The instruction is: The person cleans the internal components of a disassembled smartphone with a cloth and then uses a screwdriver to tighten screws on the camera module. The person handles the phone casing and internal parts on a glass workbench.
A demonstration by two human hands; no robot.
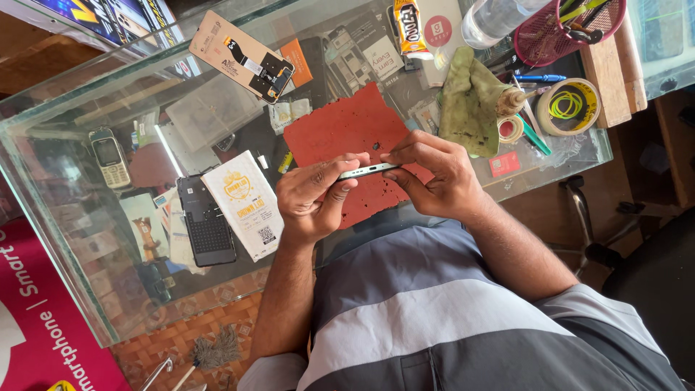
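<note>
I see my left hand (313, 199) curled around one end of a slim smartphone (367, 170), thumb pressed along its edge. My right hand (434, 174) grips the other end, fingertips pinching the rim. The phone is held edge-on between both hands, above a red work mat (340, 130) that lies on the glass counter (65, 239). Just left of my left hand rest a white printed packet (242, 203) and a dark phone back panel (206, 224). Farther off on the glass lies a replacement screen (239, 54). To the right of the mat sit a green cloth (467, 98), a roll of tape (572, 105) and a red mesh pen holder (557, 32).
</note>
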